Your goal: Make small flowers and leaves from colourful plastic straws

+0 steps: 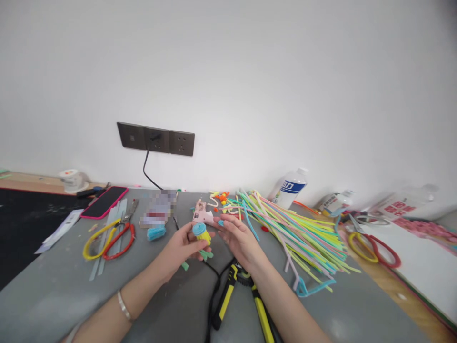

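My left hand [178,250] is closed around a small pipe-cleaner figure [202,234] with a blue coiled top, a yellow body and green ends below. My right hand [240,240] hovers just right of it, fingers stretched out toward the figure, holding nothing I can make out. A pink hot glue gun [203,215] lies just beyond both hands, its black cord running back under my wrists. A small blue pipe-cleaner coil [156,233] rests on the grey table [64,290] left of my left hand.
A heap of coloured pipe cleaners [303,228] spreads right of my hands. Yellow-handled pliers [228,295] lie under my right forearm. Yellow and red scissors [109,238] and a pink-cased phone [104,201] sit left. White bottles [290,188] stand by the wall, below sockets [156,139].
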Demonstrator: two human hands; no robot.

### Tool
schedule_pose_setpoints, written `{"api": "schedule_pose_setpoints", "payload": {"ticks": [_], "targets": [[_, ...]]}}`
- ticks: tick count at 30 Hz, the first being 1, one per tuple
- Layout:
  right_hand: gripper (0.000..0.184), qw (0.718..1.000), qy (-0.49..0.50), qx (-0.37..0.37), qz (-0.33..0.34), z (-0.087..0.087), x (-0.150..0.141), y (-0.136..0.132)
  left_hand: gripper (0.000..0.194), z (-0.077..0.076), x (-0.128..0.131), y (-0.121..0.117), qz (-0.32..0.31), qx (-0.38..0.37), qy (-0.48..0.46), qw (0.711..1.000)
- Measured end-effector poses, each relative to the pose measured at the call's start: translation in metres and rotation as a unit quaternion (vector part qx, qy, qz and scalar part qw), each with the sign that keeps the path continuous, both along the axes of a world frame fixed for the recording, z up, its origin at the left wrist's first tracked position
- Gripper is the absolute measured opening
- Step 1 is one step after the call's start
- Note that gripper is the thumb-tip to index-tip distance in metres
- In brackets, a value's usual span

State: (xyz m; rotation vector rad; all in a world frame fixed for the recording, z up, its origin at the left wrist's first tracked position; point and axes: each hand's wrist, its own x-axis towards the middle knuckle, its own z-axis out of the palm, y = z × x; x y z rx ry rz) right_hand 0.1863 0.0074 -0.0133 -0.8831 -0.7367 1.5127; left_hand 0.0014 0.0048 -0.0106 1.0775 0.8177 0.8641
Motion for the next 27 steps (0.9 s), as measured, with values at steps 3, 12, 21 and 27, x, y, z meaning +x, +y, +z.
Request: {"api": "schedule_pose_setpoints", "payload": {"ticks": [3,12,21,27], "targets": [[0.031,1.0,-0.002,0.002,-0.003,0.0,0.0,0.0,0.044,-0.004,-0.002,0.002,0.005,0.002,0.013,1.0],[0.031,1.0,0.007,-0.001,-0.012,0.001,0.0,0.0,0.038,0.006,0.0,0.002,0.006,-0.021,0.012,1.0],[0.032,1.0,0.003,-0.007,-0.012,0.0,0.0,0.001,0.042,0.004,-0.002,0.001,-0.024,-0.051,0.006,0.998],[0.031,1.0,-0.024,0.019,-0.006,-0.002,-0.003,-0.001,0.04,0.002,0.001,0.0,-0.078,0.013,0.071,0.994]]}}
